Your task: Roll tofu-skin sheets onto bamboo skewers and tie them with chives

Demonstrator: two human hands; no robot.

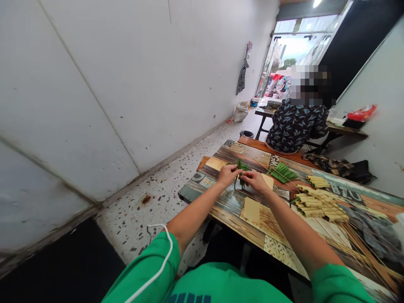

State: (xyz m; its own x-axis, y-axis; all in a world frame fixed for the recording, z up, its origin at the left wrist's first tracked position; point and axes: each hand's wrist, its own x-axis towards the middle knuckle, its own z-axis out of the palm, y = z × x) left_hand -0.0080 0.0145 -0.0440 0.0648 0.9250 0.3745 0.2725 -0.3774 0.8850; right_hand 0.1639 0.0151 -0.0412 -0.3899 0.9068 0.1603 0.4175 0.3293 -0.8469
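Observation:
A small bunch of green chives (240, 163) is held upright over the table between both hands. My left hand (227, 174) is closed, its fingertips pinching the bunch from the left. From the right, my right hand (255, 181) also pinches it, almost touching the left fingertips. Cut chives (283, 172) lie in a flat pile to the right. A pale yellow sheet (251, 210), perhaps tofu skin, rests on the tabletop nearer to me. Farther right are stacked yellow rolls (311, 203) with thin sticks in them, and a smaller group of rolls (318, 182).
Loose wooden skewers (362, 248) spread over the right end of the patterned table (221, 202), beside a crumpled grey plastic bag (377, 231). A person in a dark leaf-print shirt (295, 126) sits beyond the table, back turned. A white wall (126, 84) runs along the left.

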